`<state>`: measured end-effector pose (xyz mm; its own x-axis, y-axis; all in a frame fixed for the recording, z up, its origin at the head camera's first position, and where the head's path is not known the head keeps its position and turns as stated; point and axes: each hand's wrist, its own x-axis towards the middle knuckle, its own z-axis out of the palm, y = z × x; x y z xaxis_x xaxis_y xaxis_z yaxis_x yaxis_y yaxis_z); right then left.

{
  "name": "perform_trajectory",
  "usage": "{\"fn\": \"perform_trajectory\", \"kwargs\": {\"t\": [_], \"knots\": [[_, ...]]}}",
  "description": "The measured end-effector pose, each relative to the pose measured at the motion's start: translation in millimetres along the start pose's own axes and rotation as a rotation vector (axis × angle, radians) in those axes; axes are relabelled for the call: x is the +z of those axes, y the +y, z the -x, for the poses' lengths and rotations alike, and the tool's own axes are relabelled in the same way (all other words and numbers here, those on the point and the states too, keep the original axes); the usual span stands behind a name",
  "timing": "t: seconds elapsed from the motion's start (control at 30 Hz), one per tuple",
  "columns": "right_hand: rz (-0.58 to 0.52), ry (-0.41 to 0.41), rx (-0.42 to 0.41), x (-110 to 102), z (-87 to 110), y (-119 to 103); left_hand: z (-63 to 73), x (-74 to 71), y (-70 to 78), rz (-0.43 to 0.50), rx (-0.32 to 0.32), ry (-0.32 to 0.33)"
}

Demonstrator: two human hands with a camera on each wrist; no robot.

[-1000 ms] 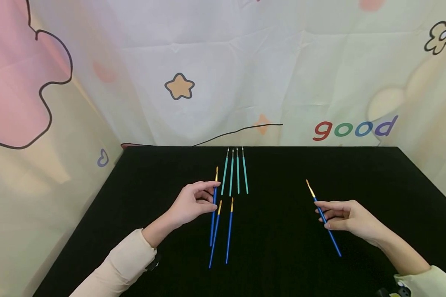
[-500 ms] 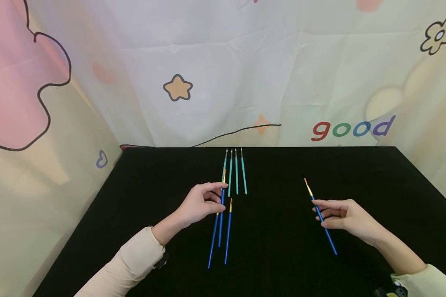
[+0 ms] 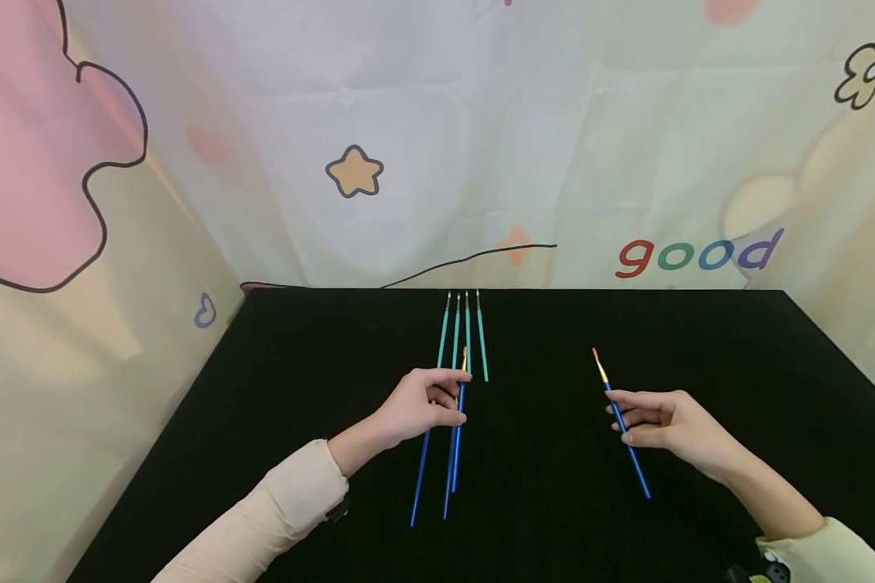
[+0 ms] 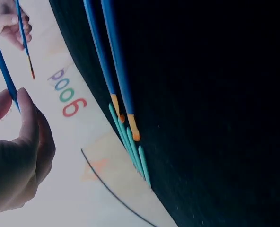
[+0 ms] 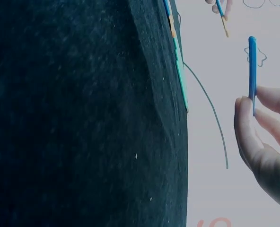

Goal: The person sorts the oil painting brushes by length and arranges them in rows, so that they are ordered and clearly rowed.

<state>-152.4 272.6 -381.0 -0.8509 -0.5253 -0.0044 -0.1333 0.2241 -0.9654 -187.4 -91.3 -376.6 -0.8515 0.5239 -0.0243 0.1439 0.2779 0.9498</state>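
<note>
Between thumb and fingers, my left hand [image 3: 424, 405] pinches a blue paintbrush [image 3: 458, 453], its gold ferrule and orange bristles pointing away from me. It is held above two more blue paintbrushes, a left one [image 3: 420, 479] and a right one [image 3: 448, 486], lying on the black table; the hand covers their bristle ends in the head view. Off to the right, my right hand [image 3: 659, 421] pinches another blue paintbrush [image 3: 636, 461], tilted with its bristles up and to the left. The left wrist view shows both lying brushes side by side with their orange tips [image 4: 136, 136].
Several thin teal brushes [image 3: 484, 340] lie in a row near the far edge of the black table [image 3: 547, 502]. A patterned cloth backdrop [image 3: 437, 162] with a star and the word "good" rises behind and at both sides.
My left hand has moved right and slightly nearer with its paintbrush, passing from left of the lying blue brushes to over the right one. My right hand has shifted slightly left, still holding its paintbrush.
</note>
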Motion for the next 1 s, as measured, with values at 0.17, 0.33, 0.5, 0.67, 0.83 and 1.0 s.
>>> {"fn": "perform_trajectory", "kwargs": {"t": [0.17, 0.33, 0.5, 0.67, 0.83, 1.0], "knots": [[0.001, 0.042, 0.018, 4, -3.2, -4, -4.0, 10.9, -1.6, -0.013, -0.020, -0.018], [-0.010, 0.045, 0.027, 8, -6.5, -7, -5.8, 19.4, -6.5, 0.015, -0.064, -0.042], [-0.008, 0.046, 0.044, 13, -8.9, -7, -6.9, 23.6, -13.3, 0.050, -0.126, -0.079], [0.016, 0.050, 0.047, 20, -13.2, -6, -6.7, 24.7, -16.8, 0.056, -0.172, -0.077], [0.000, 0.033, 0.060, 25, -19.4, -1, -7.4, 26.4, -17.6, 0.029, -0.193, -0.052], [-0.009, 0.003, 0.042, 30, -23.9, 3, -7.4, 29.4, -20.0, -0.030, -0.190, -0.057]]}}
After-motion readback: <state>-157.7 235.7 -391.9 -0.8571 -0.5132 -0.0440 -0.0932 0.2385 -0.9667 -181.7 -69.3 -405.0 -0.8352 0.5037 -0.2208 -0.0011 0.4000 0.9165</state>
